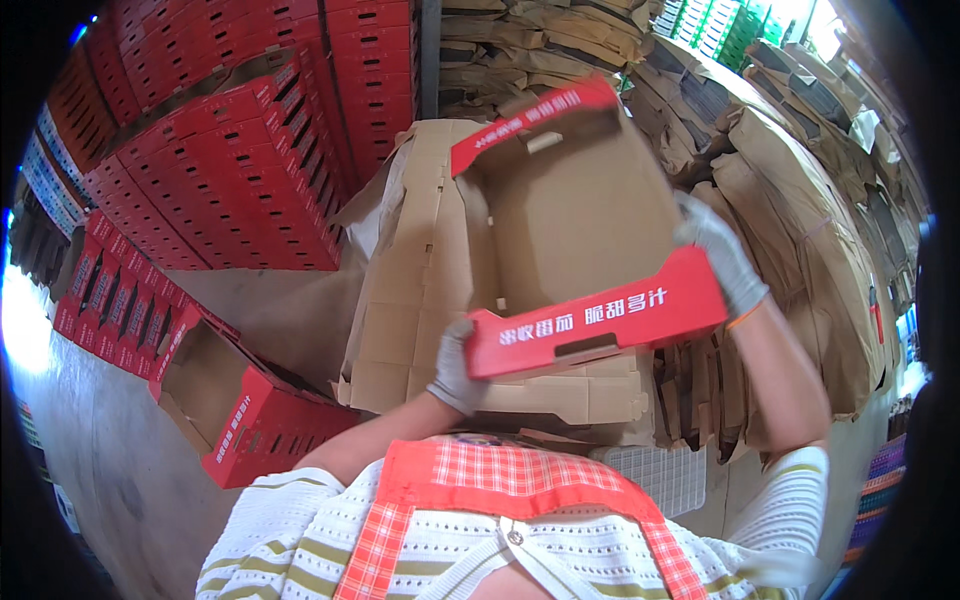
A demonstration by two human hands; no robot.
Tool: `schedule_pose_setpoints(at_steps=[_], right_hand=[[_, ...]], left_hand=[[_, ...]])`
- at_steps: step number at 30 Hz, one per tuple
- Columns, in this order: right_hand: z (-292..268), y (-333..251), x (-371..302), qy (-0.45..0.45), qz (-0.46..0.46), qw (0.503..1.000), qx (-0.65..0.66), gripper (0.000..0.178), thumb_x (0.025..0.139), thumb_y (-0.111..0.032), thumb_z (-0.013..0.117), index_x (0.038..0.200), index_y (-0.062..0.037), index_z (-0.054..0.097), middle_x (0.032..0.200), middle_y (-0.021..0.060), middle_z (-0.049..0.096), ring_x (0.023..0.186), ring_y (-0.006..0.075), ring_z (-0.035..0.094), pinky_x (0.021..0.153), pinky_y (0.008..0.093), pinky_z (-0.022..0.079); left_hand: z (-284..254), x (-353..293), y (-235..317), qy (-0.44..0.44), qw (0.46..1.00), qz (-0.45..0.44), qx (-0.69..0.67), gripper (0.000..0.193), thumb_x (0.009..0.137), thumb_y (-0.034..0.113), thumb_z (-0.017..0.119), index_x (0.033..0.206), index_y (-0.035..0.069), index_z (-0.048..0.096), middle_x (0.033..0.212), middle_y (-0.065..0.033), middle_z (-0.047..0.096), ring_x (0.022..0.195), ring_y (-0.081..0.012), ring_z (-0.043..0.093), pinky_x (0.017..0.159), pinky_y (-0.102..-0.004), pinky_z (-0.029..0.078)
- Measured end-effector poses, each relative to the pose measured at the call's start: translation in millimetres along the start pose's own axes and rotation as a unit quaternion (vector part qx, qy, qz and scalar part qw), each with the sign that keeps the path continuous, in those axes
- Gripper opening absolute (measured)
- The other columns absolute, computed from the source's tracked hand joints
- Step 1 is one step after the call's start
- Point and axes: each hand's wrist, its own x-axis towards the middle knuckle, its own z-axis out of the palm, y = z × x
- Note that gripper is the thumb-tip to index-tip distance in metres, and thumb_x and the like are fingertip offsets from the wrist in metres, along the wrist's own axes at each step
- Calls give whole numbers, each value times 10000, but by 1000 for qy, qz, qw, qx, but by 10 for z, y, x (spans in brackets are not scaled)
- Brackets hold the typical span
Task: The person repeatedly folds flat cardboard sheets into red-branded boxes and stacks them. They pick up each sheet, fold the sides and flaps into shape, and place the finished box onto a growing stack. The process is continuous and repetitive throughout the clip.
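Observation:
A cardboard tray box (590, 225), red outside with white lettering and plain brown inside, is held tilted above a stack of flat brown cardboard blanks (412, 290). Its end walls stand up, each with a hand slot. My left hand (455, 366), in a light grey glove, grips the near left corner of the box. At the right side, near the near right corner, my gloved right hand (722, 258) clasps the side wall; some of its fingers are hidden or slightly blurred.
Tall stacks of red boxes (220, 165) rise at the far left. Another folded red box (235, 405) sits on top of more boxes at lower left. Wrapped bundles of brown cardboard (790, 240) line the right and back. A white plastic grid (660, 478) lies low in front of me.

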Motion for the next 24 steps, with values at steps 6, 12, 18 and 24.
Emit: schedule_pose_setpoints(at_steps=[6,12,18,24], right_hand=[[1160,-760,9,-78,-248,741,-620,645,661,-204,696,1273,-56,554,1252,186,573,1109,386,583,1028,414,440],[946,-302,422,285,-346,863,-234,288,865,-66,645,1148,-31,602,1093,72,662,1002,152,635,833,279,514],[682,-354,187,300,-286,801,-431,317,844,-139,690,1111,-27,559,1029,160,668,941,249,674,776,329,519],[441,-557,93,121,-212,761,-601,242,905,-240,596,797,-31,652,708,180,632,686,328,655,640,400,504]], left_hand=[[116,-62,-389,-154,852,-432,252,302,919,205,516,1178,55,555,1213,-94,610,1092,-271,597,913,-453,498],[1442,-758,597,-384,339,614,601,759,582,393,813,1213,31,599,1381,-204,509,1216,-331,535,1035,-551,396],[2374,-115,1026,-212,212,380,875,949,566,885,605,876,-12,633,846,-160,652,820,-292,647,779,-379,471],[2257,-6,1012,-267,241,390,847,933,539,894,616,806,0,633,754,-153,638,733,-307,650,705,-382,484]])
